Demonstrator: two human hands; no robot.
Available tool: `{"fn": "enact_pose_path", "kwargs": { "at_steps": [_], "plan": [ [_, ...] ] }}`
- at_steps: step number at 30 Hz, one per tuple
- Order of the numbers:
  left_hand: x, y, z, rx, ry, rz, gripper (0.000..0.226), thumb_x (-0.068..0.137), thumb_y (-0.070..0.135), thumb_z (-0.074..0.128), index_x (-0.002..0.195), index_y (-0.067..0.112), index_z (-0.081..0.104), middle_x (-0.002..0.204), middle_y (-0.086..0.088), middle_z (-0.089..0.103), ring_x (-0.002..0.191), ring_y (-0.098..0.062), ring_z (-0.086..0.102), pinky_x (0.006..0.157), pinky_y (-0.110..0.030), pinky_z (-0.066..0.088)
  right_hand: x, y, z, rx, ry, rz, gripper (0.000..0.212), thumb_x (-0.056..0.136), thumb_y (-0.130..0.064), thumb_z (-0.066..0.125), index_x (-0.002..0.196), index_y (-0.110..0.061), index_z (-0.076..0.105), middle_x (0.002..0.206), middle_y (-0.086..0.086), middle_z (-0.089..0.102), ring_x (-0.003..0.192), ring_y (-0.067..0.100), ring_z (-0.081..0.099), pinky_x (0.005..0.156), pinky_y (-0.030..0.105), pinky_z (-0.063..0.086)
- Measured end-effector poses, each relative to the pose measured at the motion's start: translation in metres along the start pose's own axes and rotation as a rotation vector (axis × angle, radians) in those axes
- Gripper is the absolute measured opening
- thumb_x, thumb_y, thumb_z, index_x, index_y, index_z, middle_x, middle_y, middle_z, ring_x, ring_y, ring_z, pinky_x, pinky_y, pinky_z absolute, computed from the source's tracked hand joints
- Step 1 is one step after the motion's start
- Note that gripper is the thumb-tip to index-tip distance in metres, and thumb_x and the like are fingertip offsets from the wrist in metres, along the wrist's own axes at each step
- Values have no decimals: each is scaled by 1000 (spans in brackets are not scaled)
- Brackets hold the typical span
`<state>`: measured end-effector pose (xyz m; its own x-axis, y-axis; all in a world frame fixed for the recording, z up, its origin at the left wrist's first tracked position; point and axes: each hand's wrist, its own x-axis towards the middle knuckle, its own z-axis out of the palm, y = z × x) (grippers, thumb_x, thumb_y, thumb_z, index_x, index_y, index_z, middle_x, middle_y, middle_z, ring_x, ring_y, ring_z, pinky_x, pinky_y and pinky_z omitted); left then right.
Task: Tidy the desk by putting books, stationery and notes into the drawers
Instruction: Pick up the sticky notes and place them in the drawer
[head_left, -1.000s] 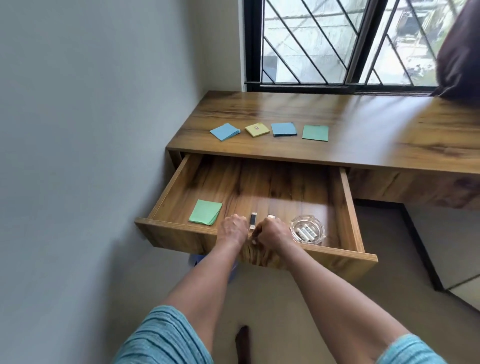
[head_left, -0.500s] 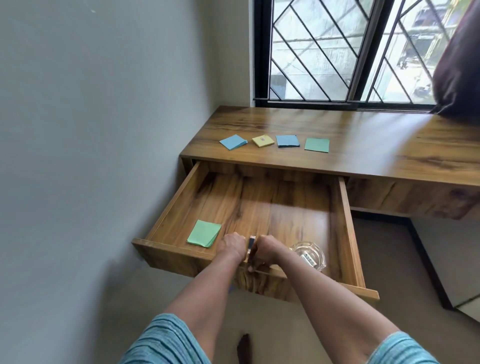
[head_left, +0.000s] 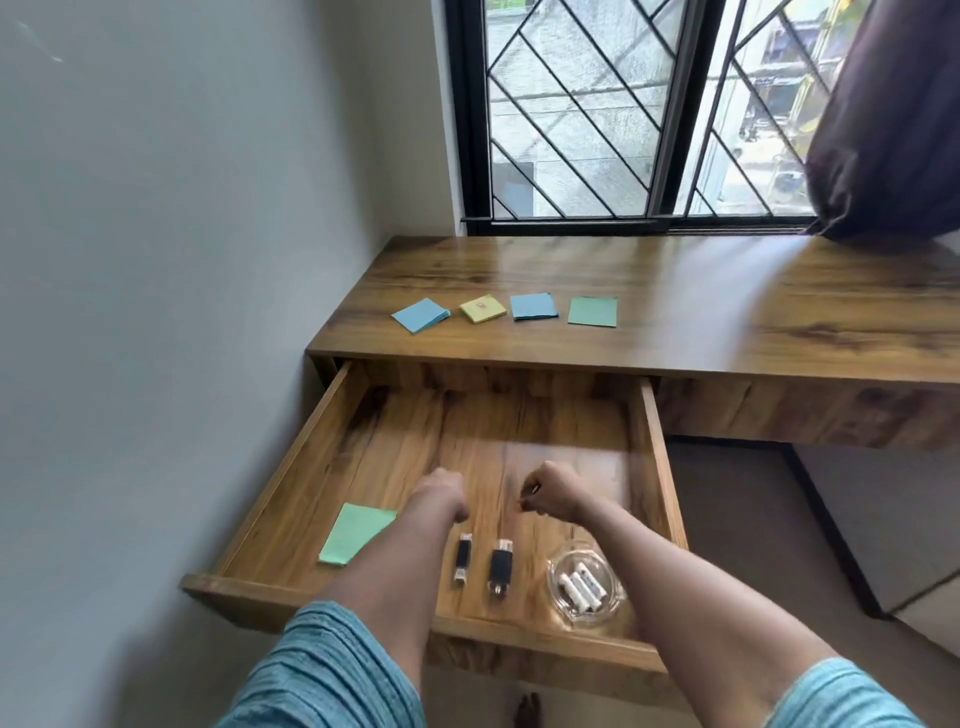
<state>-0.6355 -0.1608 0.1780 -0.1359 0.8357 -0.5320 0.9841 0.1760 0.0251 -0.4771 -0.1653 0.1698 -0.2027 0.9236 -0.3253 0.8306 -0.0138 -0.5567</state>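
A long wooden desk carries four paper note pads, blue, yellow, blue and green, along its front-left edge, above the open wooden drawer. Over the drawer's middle, the left hand hides its fingers, so I cannot tell their state, while the right hand curls its fingers inward. A green paper pad lies in the drawer's front-left corner and a clear glass dish front-right, with two small black oblong pieces between them.

Drawer is sticking out under the left end of the desk, with the window behind. Four pads are lying in a row on the desktop behind the drawer: leftmost pad, second pad, third pad, rightmost pad. Along the drawer front: fifth pad left, left stick and right stick side by side mid, ashtray right, holding batteries. Left hand and right hand are hovering just behind the sticks.
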Motion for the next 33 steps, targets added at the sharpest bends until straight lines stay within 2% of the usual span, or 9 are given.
{"fn": "enact_pose_path", "kwargs": {
  "at_steps": [5, 10, 14, 18, 23, 25, 27, 29, 33],
  "plan": [
    [60, 46, -56, -24, 241, 102, 25, 93, 19, 52, 110, 8, 65, 113, -9, 65, 104, -26, 65, 81, -32, 52, 51, 30, -61, 59, 215, 125, 26, 87, -29, 66, 103, -9, 70, 99, 9, 69, 83, 21, 63, 69, 30, 50],
    [142, 91, -116, -102, 272, 177, 26, 95, 20, 50, 114, 10, 64, 116, -10, 63, 105, -26, 62, 89, -35, 53, 119, 53, -116, 105, 398, 303, 27, 90, -28, 62, 104, -6, 68, 107, 15, 67, 100, 34, 63, 77, 33, 48],
    [214, 120, -159, -23, 281, 269, 37, 97, 23, 48, 133, 13, 53, 135, -11, 53, 121, -28, 52, 99, -36, 46, 183, 69, -155, 150, 525, 439, 30, 93, -24, 58, 110, -1, 64, 117, 21, 61, 113, 37, 55, 90, 38, 47],
    [275, 146, -194, 88, 306, 315, 45, 97, 31, 49, 138, 13, 44, 141, -13, 47, 129, -31, 45, 104, -39, 40, 242, 73, -182, 262, 614, 538, 41, 92, -27, 59, 121, 3, 57, 128, 24, 50, 121, 39, 46, 97, 41, 44],
    [331, 179, -225, 185, 325, 315, 64, 94, 40, 52, 146, 9, 31, 153, -13, 30, 141, -31, 30, 115, -41, 23, 298, 78, -188, 333, 635, 673, 74, 87, -42, 61, 136, 6, 35, 138, 21, 34, 129, 36, 33, 104, 42, 35],
    [340, 190, -233, 229, 269, 300, 81, 88, 47, 58, 150, 10, 21, 158, -11, 20, 146, -28, 19, 119, -46, 9, 309, 80, -186, 263, 632, 706, 87, 83, -45, 65, 140, 8, 26, 138, 21, 32, 129, 35, 32, 101, 40, 35],
    [344, 197, -236, 287, 177, 268, 84, 86, 48, 62, 150, 10, 23, 157, -9, 22, 147, -26, 17, 118, -49, 1, 314, 81, -187, 236, 605, 740, 93, 80, -43, 70, 141, 8, 22, 138, 22, 32, 127, 35, 33, 99, 41, 34],
    [346, 200, -234, 304, 104, 237, 80, 85, 47, 63, 147, 10, 28, 156, -10, 24, 146, -28, 18, 118, -50, 2, 314, 84, -195, 299, 556, 783, 93, 75, -40, 76, 137, 6, 26, 137, 22, 31, 127, 35, 34, 99, 42, 33],
    [334, 201, -228, 270, 95, 173, 91, 78, 53, 69, 148, 15, 24, 154, -14, 17, 139, -33, 22, 109, -37, 26, 300, 93, -212, 387, 455, 814, 91, 68, -33, 84, 131, 6, 31, 136, 24, 32, 128, 36, 34, 103, 42, 33]
  ]
}}
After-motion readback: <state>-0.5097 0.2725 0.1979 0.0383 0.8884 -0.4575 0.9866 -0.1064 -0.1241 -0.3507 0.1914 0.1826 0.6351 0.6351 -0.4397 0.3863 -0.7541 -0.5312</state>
